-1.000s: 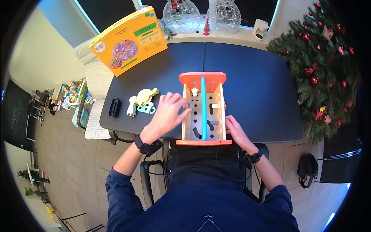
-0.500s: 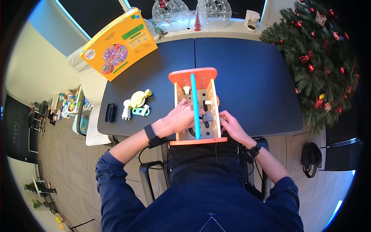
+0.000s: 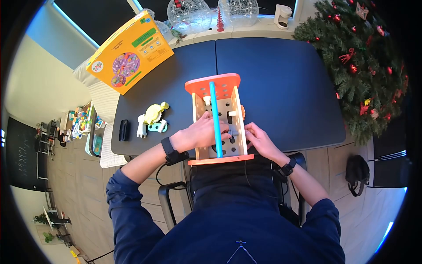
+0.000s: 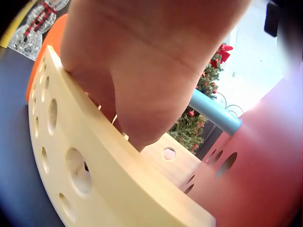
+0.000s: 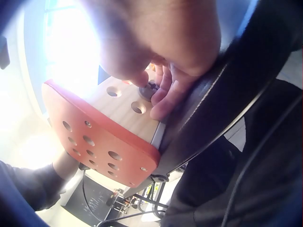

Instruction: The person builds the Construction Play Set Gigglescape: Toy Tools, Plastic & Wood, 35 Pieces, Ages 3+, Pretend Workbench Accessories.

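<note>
A toy wooden toolbox with orange-red end panels (image 3: 220, 160), holed wooden side walls (image 4: 71, 137) and a blue rod handle (image 3: 216, 119) stands at the table's near edge. My left hand (image 3: 203, 132) reaches over the left wall and under the handle. Its fingertips pinch a small grey nut at the end of a grey toy bolt (image 3: 234, 132) that pokes inward through the right wall; the palm hides them in the left wrist view. Outside that wall, my right hand (image 3: 260, 141) grips the bolt's round slotted head (image 5: 148, 91) between thumb and fingers.
Cream pegs (image 3: 207, 100) stick into the box. Left on the table (image 3: 277, 88) lie a yellow round toy piece (image 3: 154, 114), a white piece (image 3: 141, 126), a teal holed strip (image 3: 157, 126) and a black case (image 3: 124, 130). A yellow carton (image 3: 132, 53) stands behind; a decorated tree (image 3: 351, 70) is at right.
My left hand has moved right, from above the left wall into the box, bringing the small grey nut to the bolt. The right hand stays at the outer right wall.
</note>
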`<state>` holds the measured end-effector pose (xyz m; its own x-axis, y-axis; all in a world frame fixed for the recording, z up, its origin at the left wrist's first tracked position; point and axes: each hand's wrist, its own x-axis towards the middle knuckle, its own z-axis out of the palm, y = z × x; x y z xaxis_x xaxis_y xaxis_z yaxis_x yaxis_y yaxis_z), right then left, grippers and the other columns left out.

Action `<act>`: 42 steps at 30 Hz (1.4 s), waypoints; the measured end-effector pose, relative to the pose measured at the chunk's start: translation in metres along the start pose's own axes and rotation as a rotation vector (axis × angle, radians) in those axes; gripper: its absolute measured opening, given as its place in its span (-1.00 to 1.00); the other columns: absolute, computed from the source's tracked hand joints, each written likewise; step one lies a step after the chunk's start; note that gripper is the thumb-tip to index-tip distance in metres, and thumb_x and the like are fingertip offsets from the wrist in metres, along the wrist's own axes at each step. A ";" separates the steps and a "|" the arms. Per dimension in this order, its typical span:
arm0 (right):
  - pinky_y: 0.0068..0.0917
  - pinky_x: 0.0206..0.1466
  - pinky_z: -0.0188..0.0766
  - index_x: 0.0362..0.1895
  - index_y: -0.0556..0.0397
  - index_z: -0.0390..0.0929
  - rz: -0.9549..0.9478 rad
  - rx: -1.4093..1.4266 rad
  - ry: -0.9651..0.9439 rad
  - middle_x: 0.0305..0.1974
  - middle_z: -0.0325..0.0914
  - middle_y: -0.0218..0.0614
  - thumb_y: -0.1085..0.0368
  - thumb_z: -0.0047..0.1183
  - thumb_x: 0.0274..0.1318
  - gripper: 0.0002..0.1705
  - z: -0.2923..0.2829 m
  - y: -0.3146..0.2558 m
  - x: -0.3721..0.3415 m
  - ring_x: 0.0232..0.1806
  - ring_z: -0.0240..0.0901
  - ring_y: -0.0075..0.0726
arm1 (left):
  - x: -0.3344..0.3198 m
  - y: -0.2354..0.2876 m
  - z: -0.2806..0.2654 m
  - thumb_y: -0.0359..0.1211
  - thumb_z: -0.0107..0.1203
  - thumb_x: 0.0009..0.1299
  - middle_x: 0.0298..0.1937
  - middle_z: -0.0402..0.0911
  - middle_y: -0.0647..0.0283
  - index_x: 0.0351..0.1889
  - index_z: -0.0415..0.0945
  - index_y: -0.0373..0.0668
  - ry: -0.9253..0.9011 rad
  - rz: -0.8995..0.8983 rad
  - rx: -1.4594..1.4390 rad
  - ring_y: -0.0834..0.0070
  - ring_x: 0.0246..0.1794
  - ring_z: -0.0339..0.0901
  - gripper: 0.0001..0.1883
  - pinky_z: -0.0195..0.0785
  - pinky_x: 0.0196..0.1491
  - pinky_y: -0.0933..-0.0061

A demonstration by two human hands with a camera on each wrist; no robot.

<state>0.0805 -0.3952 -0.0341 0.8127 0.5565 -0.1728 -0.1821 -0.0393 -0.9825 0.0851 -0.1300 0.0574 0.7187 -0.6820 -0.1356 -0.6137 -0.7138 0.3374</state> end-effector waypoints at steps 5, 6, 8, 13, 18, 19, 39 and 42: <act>-0.41 -0.10 0.70 0.11 0.16 0.46 0.005 0.007 -0.004 -0.10 0.65 -0.29 0.15 -0.09 0.70 -0.70 0.002 -0.004 -0.001 -0.10 0.67 -0.49 | 0.007 -0.006 0.004 -0.17 0.32 0.50 -0.29 0.72 0.21 -0.08 0.67 -0.14 0.051 0.066 -0.042 0.19 -0.20 0.70 -0.75 0.49 0.00 0.12; -0.41 -0.10 0.70 0.11 0.16 0.45 0.004 0.017 -0.004 -0.11 0.65 -0.29 0.16 -0.09 0.70 -0.71 0.001 -0.004 -0.001 -0.10 0.67 -0.49 | 0.007 -0.007 0.005 -0.18 0.34 0.48 -0.30 0.71 0.21 -0.11 0.64 -0.16 0.067 0.064 -0.053 0.18 -0.23 0.69 -0.74 0.50 -0.05 0.13; -0.41 -0.10 0.70 0.10 0.16 0.45 0.006 0.021 -0.006 -0.11 0.65 -0.30 0.16 -0.09 0.70 -0.71 0.001 -0.001 0.000 -0.12 0.67 -0.49 | 0.007 -0.007 0.006 -0.15 0.36 0.46 -0.32 0.69 0.20 -0.15 0.59 -0.18 0.074 0.049 -0.064 0.17 -0.25 0.67 -0.70 0.49 -0.06 0.13; -0.41 -0.10 0.69 0.08 0.16 0.44 0.002 0.010 0.002 -0.14 0.65 -0.31 0.16 -0.09 0.70 -0.71 0.000 -0.003 -0.001 -0.15 0.67 -0.49 | 0.006 0.007 -0.008 -0.02 0.27 0.53 -0.29 0.65 0.15 -0.07 0.57 -0.17 -0.051 -0.097 -0.075 0.14 -0.12 0.63 -0.61 0.37 0.19 0.06; -0.42 -0.09 0.69 0.07 0.17 0.45 -0.001 0.008 0.011 -0.16 0.65 -0.31 0.17 -0.08 0.70 -0.72 0.002 -0.004 -0.001 -0.17 0.67 -0.50 | 0.009 0.006 -0.010 -0.08 0.20 0.57 -0.19 0.69 0.13 -0.23 0.55 -0.15 -0.126 -0.159 -0.106 0.16 0.01 0.64 -0.68 0.27 0.28 0.02; -0.42 -0.09 0.69 0.07 0.17 0.45 -0.002 0.011 0.011 -0.15 0.65 -0.30 0.17 -0.08 0.70 -0.72 0.002 -0.004 -0.001 -0.18 0.68 -0.49 | 0.009 0.002 -0.006 -0.08 0.19 0.58 -0.19 0.69 0.13 -0.24 0.55 -0.15 -0.125 -0.130 -0.099 0.17 0.02 0.64 -0.68 0.26 0.28 0.02; -0.39 -0.14 0.67 0.00 0.21 0.50 0.000 -0.030 0.051 -0.25 0.68 -0.26 0.16 -0.04 0.68 -0.69 0.006 -0.003 -0.001 -0.27 0.70 -0.46 | 0.018 0.013 -0.020 -0.05 0.10 0.63 -0.21 0.73 0.01 -0.13 0.71 -0.20 -0.232 -0.210 -0.150 0.06 0.05 0.67 -0.60 0.38 0.28 -0.03; -0.39 -0.14 0.67 0.00 0.21 0.50 -0.004 -0.041 0.049 -0.25 0.68 -0.26 0.15 -0.04 0.68 -0.67 0.006 0.000 -0.001 -0.27 0.70 -0.45 | 0.015 0.010 -0.017 -0.06 0.12 0.61 -0.23 0.74 -0.03 -0.17 0.74 -0.18 -0.205 -0.191 -0.139 0.05 0.08 0.68 -0.62 0.31 0.34 -0.07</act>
<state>0.0768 -0.3904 -0.0331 0.8394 0.5157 -0.1715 -0.1569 -0.0722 -0.9850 0.0953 -0.1445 0.0749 0.7267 -0.5659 -0.3894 -0.4131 -0.8130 0.4104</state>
